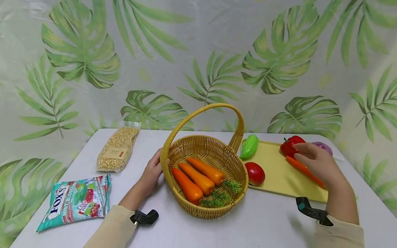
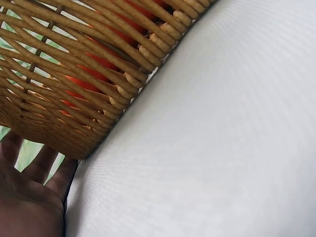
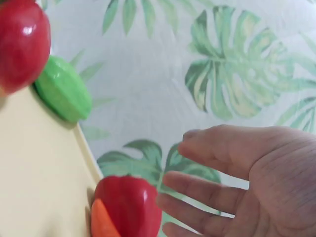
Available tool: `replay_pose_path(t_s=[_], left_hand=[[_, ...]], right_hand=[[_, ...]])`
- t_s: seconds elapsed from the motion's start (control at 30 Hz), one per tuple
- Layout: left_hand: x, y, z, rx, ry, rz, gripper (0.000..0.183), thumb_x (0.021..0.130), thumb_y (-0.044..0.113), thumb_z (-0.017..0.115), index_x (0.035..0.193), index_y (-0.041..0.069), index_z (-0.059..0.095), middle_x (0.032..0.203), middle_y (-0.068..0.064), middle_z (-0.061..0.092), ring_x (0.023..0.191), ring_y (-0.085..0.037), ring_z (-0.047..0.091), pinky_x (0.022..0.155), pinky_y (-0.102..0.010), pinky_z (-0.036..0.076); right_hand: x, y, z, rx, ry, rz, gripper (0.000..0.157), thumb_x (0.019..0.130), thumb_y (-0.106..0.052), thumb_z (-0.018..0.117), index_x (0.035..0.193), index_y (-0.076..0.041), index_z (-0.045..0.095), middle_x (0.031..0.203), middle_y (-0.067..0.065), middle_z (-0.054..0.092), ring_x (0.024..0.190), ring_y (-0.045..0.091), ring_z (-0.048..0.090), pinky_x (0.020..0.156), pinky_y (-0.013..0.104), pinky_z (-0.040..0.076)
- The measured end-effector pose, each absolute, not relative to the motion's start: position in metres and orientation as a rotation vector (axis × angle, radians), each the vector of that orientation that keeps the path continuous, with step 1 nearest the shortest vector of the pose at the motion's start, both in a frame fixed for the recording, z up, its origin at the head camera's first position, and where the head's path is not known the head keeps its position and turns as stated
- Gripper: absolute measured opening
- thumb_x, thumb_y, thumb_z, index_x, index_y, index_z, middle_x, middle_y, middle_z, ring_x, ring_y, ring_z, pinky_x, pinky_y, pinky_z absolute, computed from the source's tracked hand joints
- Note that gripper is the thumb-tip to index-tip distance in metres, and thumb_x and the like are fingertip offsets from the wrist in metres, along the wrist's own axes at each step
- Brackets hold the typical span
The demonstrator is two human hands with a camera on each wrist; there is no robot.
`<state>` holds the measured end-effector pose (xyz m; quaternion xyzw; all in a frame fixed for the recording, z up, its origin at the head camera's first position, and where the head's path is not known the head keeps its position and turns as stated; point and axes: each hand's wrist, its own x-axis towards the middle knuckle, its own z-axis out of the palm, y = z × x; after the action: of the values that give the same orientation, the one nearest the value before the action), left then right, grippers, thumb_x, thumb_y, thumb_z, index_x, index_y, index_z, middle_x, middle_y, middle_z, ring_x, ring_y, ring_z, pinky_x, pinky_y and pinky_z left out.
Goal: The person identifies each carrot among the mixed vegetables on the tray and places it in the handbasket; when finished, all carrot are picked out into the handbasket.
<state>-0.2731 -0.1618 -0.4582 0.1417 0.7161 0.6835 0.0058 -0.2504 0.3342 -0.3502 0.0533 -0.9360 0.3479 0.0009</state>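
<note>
My left hand (image 1: 151,173) holds the left side of a woven basket (image 1: 205,213) near the foot of its tall handle. In the left wrist view, fingers (image 2: 37,165) lie against the outside of the wicker wall. Several carrots (image 1: 194,174) with green tops (image 1: 222,196) lie in the basket. My right hand (image 1: 316,164) hovers over the right part of a yellow tray (image 1: 269,155), fingers loosely bent and holding nothing. Close to its fingertips are a red bell pepper (image 3: 131,202) and a carrot (image 1: 303,170), partly covered by the hand in the head view.
A red round fruit (image 1: 255,173) and a green ridged vegetable (image 1: 250,146) lie at the tray's left edge. Something purple (image 1: 324,147) shows behind the right hand. At left lie a bag of yellow grains (image 1: 117,148) and a teal candy bag (image 1: 77,200). Leaf-patterned cloth hangs behind.
</note>
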Motion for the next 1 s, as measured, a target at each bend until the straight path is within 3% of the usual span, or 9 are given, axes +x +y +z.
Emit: replay_pose_path(t_s=[0.07,0.1,0.13,0.47,0.6,1.0], left_hand=[[-0.274,-0.162,-0.459,0.448,2.241,2.138,0.047,0.104,0.018,0.046,0.151,0.021,0.04,0.158,-0.005,0.039,0.145,-0.025,0.034,0.115,-0.05,0.029],[-0.274,-0.162,-0.459,0.45,2.243,2.136,0.047,0.104,0.018,0.046,0.151,0.021,0.04,0.158,-0.005,0.039,0.146,-0.025,0.034,0.116,-0.051,0.029],[-0.274,-0.161,-0.458,0.45,2.241,2.139,0.047,0.104,0.018,0.046,0.151,0.021,0.04,0.158,-0.005,0.039,0.146,-0.025,0.034,0.116,-0.051,0.028],[-0.275,-0.162,-0.46,0.441,2.246,2.137,0.047,0.104,0.017,0.045,0.15,0.023,0.041,0.158,-0.003,0.039,0.146,-0.025,0.034,0.114,-0.048,0.031],[-0.274,-0.162,-0.459,0.444,2.253,2.128,0.047,0.104,0.017,0.045,0.151,0.022,0.04,0.158,-0.004,0.038,0.145,-0.026,0.034,0.113,-0.048,0.032],[-0.273,-0.162,-0.457,0.465,2.251,2.123,0.049,0.104,0.017,0.044,0.153,0.022,0.038,0.16,-0.004,0.036,0.148,-0.026,0.031,0.117,-0.054,0.027]], right_hand=[[-0.252,0.34,-0.355,0.139,-2.946,1.081,0.057,0.104,-0.039,0.049,0.144,0.001,0.046,0.144,0.029,0.048,0.131,0.047,0.046,0.102,0.054,0.045],[-0.253,0.344,-0.357,0.128,-2.943,1.079,0.057,0.104,-0.039,0.049,0.144,0.001,0.046,0.144,0.03,0.048,0.13,0.048,0.047,0.101,0.047,0.047],[-0.254,0.347,-0.359,0.117,-2.941,1.074,0.057,0.104,-0.039,0.049,0.143,0.002,0.046,0.143,0.03,0.048,0.13,0.048,0.047,0.101,0.046,0.047],[-0.255,0.366,-0.374,0.002,-2.925,1.101,0.059,0.103,-0.04,0.049,0.143,0.002,0.045,0.146,0.033,0.043,0.133,0.052,0.038,0.105,0.068,0.033],[-0.255,0.373,-0.378,-0.016,-2.968,1.083,0.059,0.103,-0.041,0.049,0.144,0.002,0.044,0.146,0.034,0.043,0.132,0.053,0.037,0.103,0.067,0.035],[-0.257,0.383,-0.384,0.111,-3.116,0.937,0.049,0.1,-0.02,0.054,0.14,0.008,0.046,0.14,0.04,0.043,0.121,0.058,0.044,0.098,0.067,0.04]])
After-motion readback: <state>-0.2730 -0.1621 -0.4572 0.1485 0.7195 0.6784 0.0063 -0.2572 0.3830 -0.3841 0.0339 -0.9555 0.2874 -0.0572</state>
